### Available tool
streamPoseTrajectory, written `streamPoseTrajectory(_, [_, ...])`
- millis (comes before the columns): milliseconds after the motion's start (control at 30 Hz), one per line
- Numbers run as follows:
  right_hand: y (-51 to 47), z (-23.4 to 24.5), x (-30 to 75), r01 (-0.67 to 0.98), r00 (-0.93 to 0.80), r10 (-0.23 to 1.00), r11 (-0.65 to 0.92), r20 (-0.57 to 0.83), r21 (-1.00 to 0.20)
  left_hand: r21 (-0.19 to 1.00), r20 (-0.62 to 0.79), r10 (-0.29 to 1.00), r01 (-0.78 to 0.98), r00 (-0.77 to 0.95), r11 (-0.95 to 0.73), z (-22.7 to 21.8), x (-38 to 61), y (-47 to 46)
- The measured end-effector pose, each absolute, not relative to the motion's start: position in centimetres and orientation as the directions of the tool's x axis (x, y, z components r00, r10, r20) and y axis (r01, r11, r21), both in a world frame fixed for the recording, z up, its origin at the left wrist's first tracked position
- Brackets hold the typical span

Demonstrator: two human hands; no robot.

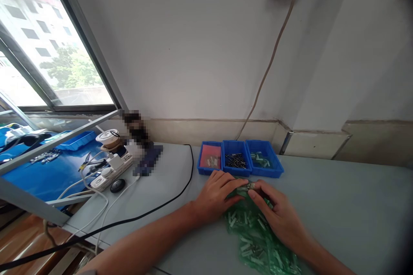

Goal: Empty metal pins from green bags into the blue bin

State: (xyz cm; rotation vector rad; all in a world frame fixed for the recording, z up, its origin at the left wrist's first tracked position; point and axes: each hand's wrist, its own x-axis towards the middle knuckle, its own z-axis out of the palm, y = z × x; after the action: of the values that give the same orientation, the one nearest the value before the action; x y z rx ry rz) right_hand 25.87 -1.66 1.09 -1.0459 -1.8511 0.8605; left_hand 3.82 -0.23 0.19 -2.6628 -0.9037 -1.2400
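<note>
A green plastic bag (248, 223) full of small, clear tube-like pieces lies on the grey table (348, 206). My left hand (221, 191) holds the bag's upper end from the left, fingers bent over it and thumb below. From the right, my right hand (277, 212) pinches the same end between thumb and fingers. Some small pieces show between the fingertips at the bag's end, too small to make out well. Just beyond my hands stand three blue bins: a left bin (199, 169) with a pink sheet and small clear pieces, a middle bin (237, 172) with dark metal pins, and a right bin (275, 167) with clear pieces.
A black cable (155, 205) crosses the table on the left. Near it are a black computer mouse (118, 185), a power strip (111, 171) with plugs, and a lidded cup (108, 137). A metal frame bar (64, 139) stands at left. A beige cord (271, 62) hangs behind the bins.
</note>
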Motion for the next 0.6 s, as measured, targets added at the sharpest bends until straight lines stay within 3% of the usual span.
streamPoseTrajectory(367, [-1.3, -0.1, 26.0, 0.410, -0.241, 0.890, 0.454, 0.387, -0.791, 0.239, 0.706, 0.547, 0.575, 0.450, -0.782, 0.1, 3.6, 0.0])
streamPoseTrajectory(600, [-1.7, 0.8, 26.0, 0.395, -0.338, 0.832, 0.550, 0.441, -0.736, 0.240, 0.667, 0.562, 0.573, 0.490, -0.784, 0.3, 3.6, -0.3])
